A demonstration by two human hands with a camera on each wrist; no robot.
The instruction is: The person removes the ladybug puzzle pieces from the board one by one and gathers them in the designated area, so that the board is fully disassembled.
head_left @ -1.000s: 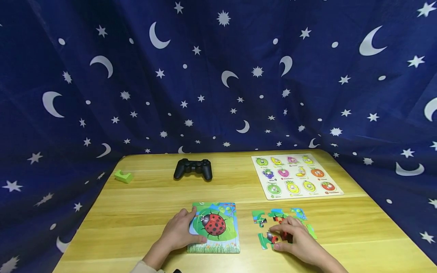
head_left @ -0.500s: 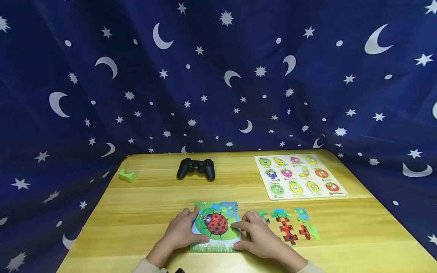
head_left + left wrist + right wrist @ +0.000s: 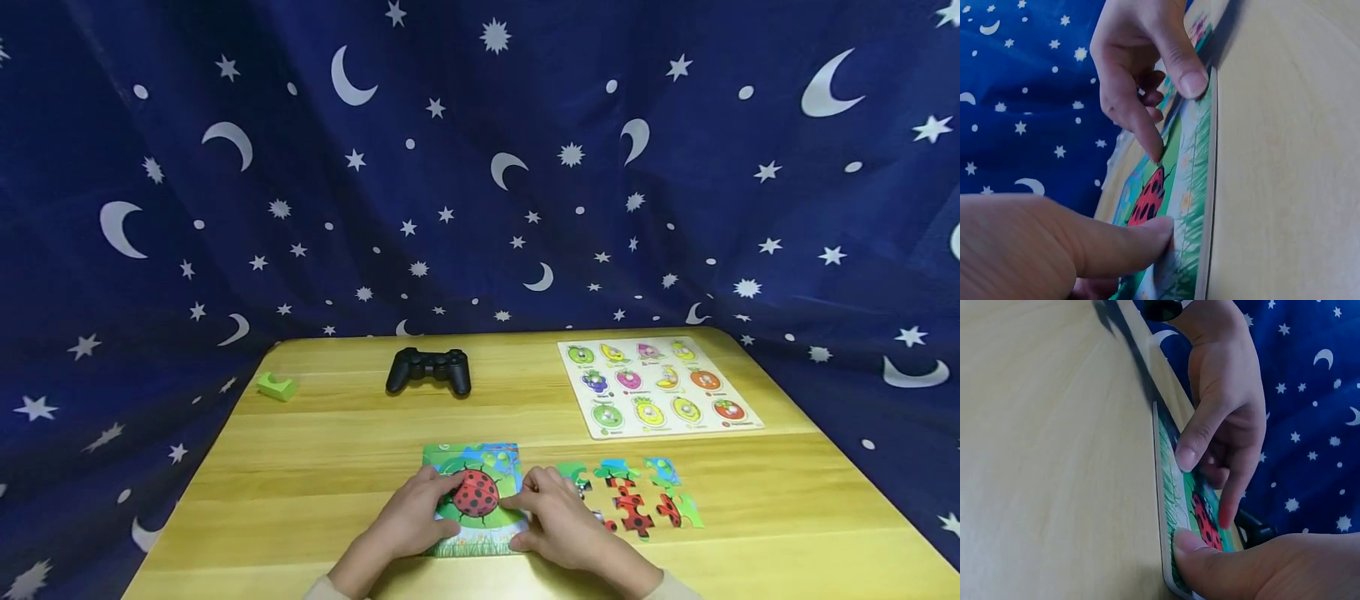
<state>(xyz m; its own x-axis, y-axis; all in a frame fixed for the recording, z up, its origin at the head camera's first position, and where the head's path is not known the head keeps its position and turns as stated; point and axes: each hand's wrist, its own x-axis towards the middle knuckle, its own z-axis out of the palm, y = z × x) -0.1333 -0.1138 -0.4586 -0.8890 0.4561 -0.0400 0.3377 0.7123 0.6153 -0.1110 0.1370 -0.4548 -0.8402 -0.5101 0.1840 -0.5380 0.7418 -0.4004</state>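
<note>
A square ladybug puzzle board (image 3: 480,546) lies flat on the table in front of me, its red ladybug picture (image 3: 476,493) facing up. My left hand (image 3: 408,512) rests over the board's left side, index finger reaching onto the ladybug and thumb on the lower part. On the right side is my right hand (image 3: 558,521), its index fingertip at the ladybug's edge and its thumb by the board's lower right. Neither hand shows anything between its fingers. Close to the right hand lie several loose jigsaw pieces (image 3: 636,512), some partly hidden by it.
A fruit peg puzzle (image 3: 660,387) lies at the back right of the wooden table (image 3: 337,425). Behind the board sits a black game controller (image 3: 429,372). A green block (image 3: 277,387) is at the back left, and a starry blue curtain (image 3: 450,167) hangs behind the table.
My right hand has moved left from the loose jigsaw pieces to the board's right side. The left hand has shifted right, its index finger now over the ladybug.
</note>
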